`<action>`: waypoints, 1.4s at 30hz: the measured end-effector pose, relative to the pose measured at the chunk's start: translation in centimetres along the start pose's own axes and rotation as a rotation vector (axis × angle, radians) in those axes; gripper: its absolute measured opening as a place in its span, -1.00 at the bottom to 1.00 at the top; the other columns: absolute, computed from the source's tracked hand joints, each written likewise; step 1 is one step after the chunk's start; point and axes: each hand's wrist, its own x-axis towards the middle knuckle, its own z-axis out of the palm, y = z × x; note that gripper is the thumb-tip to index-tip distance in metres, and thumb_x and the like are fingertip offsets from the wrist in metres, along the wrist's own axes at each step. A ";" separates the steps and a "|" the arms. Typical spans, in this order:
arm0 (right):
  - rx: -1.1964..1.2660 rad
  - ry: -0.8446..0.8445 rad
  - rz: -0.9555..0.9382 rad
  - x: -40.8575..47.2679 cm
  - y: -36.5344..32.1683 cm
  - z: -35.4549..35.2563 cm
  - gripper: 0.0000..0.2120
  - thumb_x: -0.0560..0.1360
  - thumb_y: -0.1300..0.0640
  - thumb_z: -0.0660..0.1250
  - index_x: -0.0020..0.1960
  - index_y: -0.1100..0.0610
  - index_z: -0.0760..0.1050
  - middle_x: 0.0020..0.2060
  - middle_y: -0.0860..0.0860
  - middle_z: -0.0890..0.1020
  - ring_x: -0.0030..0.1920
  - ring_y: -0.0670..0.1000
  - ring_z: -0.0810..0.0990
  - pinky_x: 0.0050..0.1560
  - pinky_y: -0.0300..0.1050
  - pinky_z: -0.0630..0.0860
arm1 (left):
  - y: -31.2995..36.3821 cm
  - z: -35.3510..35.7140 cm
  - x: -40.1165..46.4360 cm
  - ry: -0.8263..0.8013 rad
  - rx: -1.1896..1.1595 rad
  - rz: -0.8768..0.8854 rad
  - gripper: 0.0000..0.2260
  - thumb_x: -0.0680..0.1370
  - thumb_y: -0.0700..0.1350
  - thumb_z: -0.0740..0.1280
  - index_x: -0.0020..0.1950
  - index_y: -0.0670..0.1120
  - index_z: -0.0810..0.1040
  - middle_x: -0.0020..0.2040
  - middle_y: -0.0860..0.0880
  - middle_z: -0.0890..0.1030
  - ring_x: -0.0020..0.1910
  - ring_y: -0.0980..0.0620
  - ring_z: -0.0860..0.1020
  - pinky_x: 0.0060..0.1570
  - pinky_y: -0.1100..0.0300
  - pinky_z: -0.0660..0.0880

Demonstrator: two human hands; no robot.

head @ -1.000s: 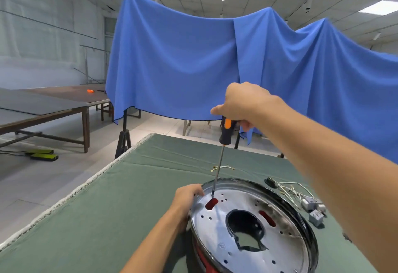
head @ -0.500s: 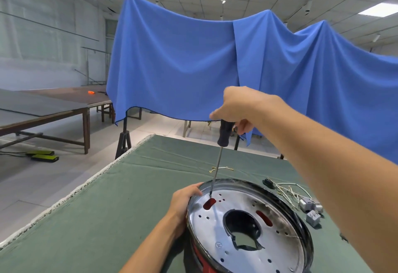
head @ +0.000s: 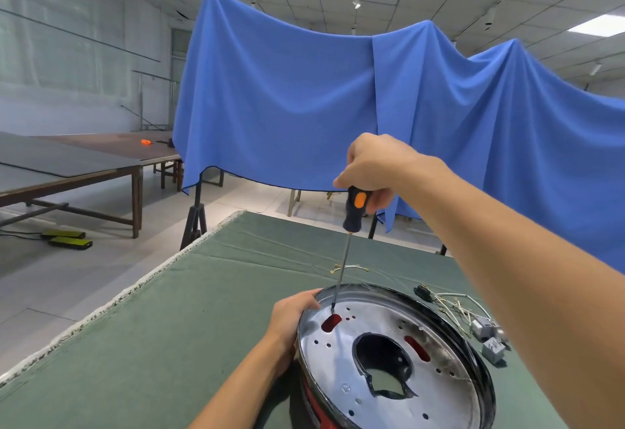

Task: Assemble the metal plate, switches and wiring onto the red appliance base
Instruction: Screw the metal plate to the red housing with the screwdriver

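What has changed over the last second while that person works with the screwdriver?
The screwdriver has turned in the right hand: its orange mark faced the camera, turned away, and faces it again. Its tip stays on the metal plate near the rim, and the left hand still grips the base's edge.

A person's right hand (head: 375,166) grips a black-and-orange screwdriver (head: 355,207) upright, its tip on the metal plate (head: 389,361) at about 10 o'clock, beside a red slot. The left hand (head: 292,318) holds the rim of the red appliance base (head: 318,410). Switches and wiring (head: 473,320) lie at 2 o'clock on the green cloth (head: 169,327)
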 end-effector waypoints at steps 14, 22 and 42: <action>0.066 -0.183 0.031 -0.9 0.4 -1.1 -0.81 0.46 0.05 0.36 -0.10 0.18 0.47 -0.41 0.10 0.67 -0.43 0.08 0.68 -0.32 -0.08 0.62 | -0.2 0.2 0.3 0.008 0.019 0.011 -0.70 0.39 -0.37 0.18 -0.02 -0.29 0.67 -0.06 -0.31 0.61 -0.17 -0.18 0.53 -0.11 0.02 0.45; 0.006 -0.169 0.029 -1.3 -0.7 -1.2 -0.87 0.49 0.11 0.32 -0.12 0.18 0.44 -0.31 0.12 0.67 -0.36 0.09 0.68 -0.20 -0.06 0.62 | 0.1 0.4 -0.1 0.016 0.023 0.004 -0.70 0.38 -0.35 0.20 0.01 -0.33 0.64 0.00 -0.40 0.58 -0.14 -0.18 0.51 -0.05 -0.04 0.43; 0.132 -0.180 0.045 -1.2 0.1 -1.0 -0.88 0.48 0.15 0.35 -0.07 0.15 0.43 -0.28 0.11 0.68 -0.45 0.06 0.64 -0.41 -0.17 0.58 | -0.3 0.0 0.5 0.033 0.044 0.037 -0.73 0.40 -0.36 0.21 -0.02 -0.32 0.65 -0.08 -0.29 0.63 -0.18 -0.14 0.54 -0.11 0.02 0.46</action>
